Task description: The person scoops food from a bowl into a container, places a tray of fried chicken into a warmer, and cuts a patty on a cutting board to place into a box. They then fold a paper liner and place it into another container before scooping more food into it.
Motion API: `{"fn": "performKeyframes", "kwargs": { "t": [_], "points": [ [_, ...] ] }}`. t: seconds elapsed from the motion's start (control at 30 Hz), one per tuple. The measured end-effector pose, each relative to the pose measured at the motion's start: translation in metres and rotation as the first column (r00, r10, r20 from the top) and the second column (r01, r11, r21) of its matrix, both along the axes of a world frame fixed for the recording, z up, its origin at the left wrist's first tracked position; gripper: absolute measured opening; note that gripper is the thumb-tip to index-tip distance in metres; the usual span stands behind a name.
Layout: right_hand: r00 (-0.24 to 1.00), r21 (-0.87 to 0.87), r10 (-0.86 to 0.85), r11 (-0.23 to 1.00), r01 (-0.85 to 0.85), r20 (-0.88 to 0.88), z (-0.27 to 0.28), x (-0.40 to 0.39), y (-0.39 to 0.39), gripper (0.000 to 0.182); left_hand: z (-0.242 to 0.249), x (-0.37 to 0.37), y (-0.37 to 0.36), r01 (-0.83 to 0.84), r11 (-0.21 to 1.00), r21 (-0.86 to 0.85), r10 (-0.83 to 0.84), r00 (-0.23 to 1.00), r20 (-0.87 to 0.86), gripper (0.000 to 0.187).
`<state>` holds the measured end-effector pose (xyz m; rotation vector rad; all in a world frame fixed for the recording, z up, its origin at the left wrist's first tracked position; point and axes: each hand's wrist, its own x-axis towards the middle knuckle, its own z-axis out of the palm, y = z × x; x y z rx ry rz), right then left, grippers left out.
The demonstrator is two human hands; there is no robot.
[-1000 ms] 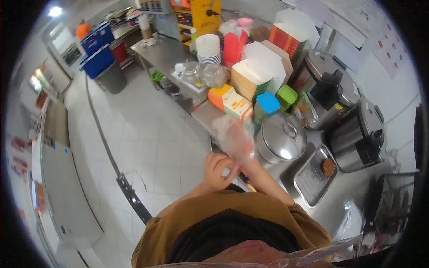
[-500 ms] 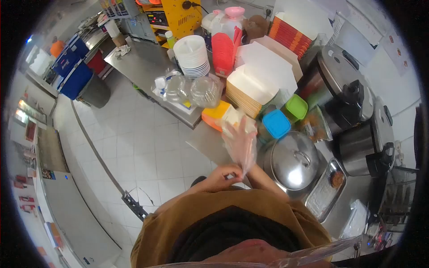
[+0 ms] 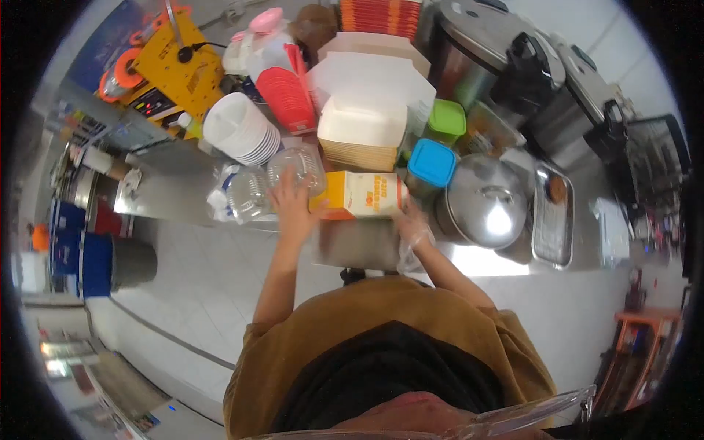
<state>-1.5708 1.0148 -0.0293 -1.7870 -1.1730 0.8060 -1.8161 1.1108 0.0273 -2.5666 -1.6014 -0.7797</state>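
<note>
My left hand (image 3: 295, 209) is bare, its fingers spread at the left end of a yellow and white printed box (image 3: 363, 194) and over a clear plastic container (image 3: 302, 165). My right hand (image 3: 412, 226) wears a loose clear plastic glove. Its fingers are stretched out against the box's right end, somewhat blurred. The box lies on its side near the counter's front edge. Another clear container (image 3: 248, 194) sits left of my left hand. Behind the box stands a stack of open cardboard trays (image 3: 361, 132).
White bowls (image 3: 240, 130) and red cartons (image 3: 284, 99) stand at the back left. Right of the box are a blue-lidded tub (image 3: 431, 163), a green-lidded tub (image 3: 446, 119), a lidded steel pot (image 3: 484, 202) and a metal tray (image 3: 551, 231). Large cookers (image 3: 469, 59) stand behind.
My left hand has let go of the glove's cuff and moved left to the box and containers. My gloved right hand is now at the box's right end. The view has turned.
</note>
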Motion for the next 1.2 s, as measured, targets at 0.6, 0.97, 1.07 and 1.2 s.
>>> {"fn": "performKeyframes", "kwargs": {
  "t": [0.6,0.97,1.07,1.2],
  "points": [
    [0.540,-0.258,-0.410,0.906,0.337,-0.735,0.018,-0.009,0.013,0.030,-0.045,-0.032,0.033,0.300,0.911,0.282,-0.340,0.934,0.106,0.055],
    [0.937,-0.077,0.007,0.996,-0.036,-0.350,0.012,0.019,0.015,0.035,-0.043,0.012,0.024,0.462,0.862,-0.209,-0.482,0.874,-0.055,0.091],
    [0.927,-0.069,0.047,0.995,-0.078,-0.371,0.017,0.016,0.016,0.036,-0.040,0.012,0.024,0.505,0.829,-0.238,-0.538,0.837,-0.097,0.090],
    [0.895,-0.043,0.078,0.993,-0.108,-0.439,-0.006,0.014,0.004,0.049,-0.035,0.009,0.014,0.595,0.772,-0.223,-0.629,0.766,-0.132,0.088]
  ]
}}
